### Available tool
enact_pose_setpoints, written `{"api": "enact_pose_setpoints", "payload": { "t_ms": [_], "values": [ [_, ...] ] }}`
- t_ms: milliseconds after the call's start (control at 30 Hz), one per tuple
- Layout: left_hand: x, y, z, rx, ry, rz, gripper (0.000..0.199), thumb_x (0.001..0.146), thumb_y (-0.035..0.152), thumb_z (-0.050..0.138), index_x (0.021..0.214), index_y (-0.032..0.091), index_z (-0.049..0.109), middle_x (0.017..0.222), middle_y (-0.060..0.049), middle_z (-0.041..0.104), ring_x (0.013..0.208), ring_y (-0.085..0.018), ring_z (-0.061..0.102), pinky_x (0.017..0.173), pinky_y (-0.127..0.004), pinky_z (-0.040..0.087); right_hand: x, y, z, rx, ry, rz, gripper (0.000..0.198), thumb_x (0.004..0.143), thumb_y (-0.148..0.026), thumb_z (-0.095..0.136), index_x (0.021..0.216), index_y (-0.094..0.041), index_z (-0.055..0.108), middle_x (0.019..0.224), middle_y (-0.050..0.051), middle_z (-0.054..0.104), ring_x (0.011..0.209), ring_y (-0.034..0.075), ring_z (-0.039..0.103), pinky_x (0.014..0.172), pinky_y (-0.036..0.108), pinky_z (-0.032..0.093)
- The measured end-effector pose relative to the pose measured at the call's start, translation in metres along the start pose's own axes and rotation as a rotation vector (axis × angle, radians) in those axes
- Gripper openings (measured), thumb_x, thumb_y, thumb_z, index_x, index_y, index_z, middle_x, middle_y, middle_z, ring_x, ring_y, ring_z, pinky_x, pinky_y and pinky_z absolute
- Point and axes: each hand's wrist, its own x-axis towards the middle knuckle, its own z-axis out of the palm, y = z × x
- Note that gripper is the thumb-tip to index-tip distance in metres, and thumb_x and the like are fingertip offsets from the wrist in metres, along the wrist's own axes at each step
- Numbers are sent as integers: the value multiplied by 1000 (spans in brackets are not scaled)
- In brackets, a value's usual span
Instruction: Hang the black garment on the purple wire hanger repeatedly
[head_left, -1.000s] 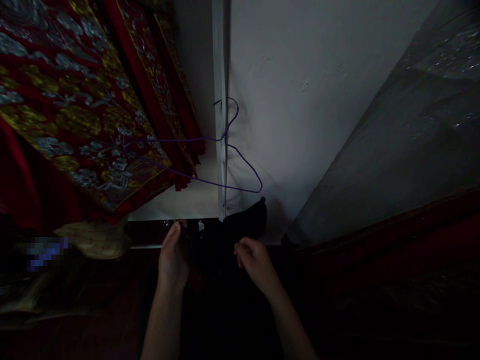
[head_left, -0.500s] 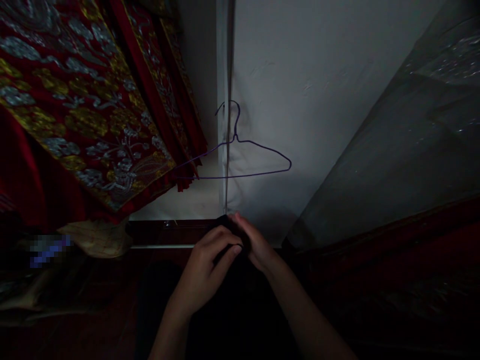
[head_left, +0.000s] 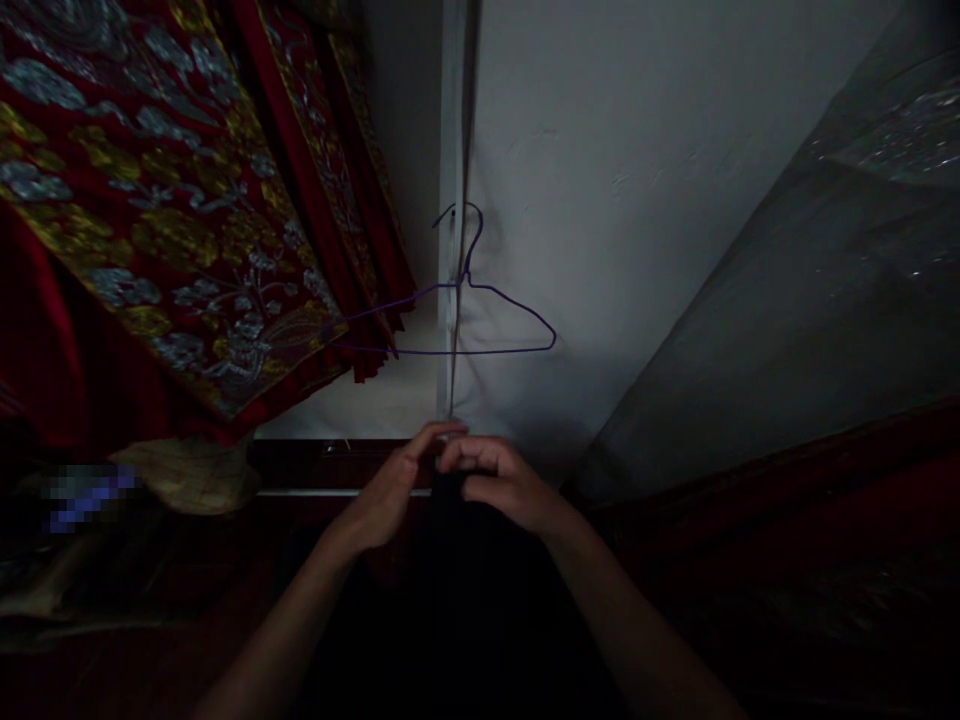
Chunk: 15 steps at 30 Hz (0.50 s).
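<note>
Black cloth [head_left: 457, 530] stands upright in front of me, its lower part lost in the dark. My right hand [head_left: 514, 485] is closed on its upper edge, thumb towards me and bent fingers on the far side. My left hand [head_left: 390, 490] is open at the left of the cloth, its fingers stretched towards the right fingertips; whether it touches the cloth is unclear. Above both hands a purple wire hanger [head_left: 487, 351] hangs bare by its hook at the white strip on the wall.
A red cloth with gold and silver embroidery [head_left: 180, 240] hangs at the left. Plastic sheeting [head_left: 810, 300] slants down the right side over red material. A pale cloth bundle [head_left: 195, 475] lies low at the left. The wall [head_left: 600, 130] is ahead; the floor is dark.
My left hand has let go of the cloth's edge, moving left and opening its fingers. My right hand, flatter before, has curled onto the cloth. The hanger has swung slightly.
</note>
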Motion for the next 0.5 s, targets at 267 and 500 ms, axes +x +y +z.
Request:
{"api": "enact_pose_setpoints", "payload": {
  "t_ms": [267, 500],
  "values": [
    [-26, -26, -14, 161, -285, -280, 49, 96, 58, 48, 82, 15, 65, 77, -1, 63, 71, -15, 54, 68, -25, 43, 8, -21, -69, -586, 731, -441, 21, 71, -11, 49, 81, -20, 65, 83, 3, 69, 80, 18, 64, 79, 31, 48],
    [-27, 36, -36, -183, -3, -317, 43, 91, 57, 56, 84, 16, 63, 73, 0, 60, 64, -12, 51, 58, -22, 42, 82, 28, -105, -652, 698, -323, 45, 82, -22, 46, 126, -20, 57, 102, 6, 67, 92, 22, 63, 87, 36, 49]
  ]
}}
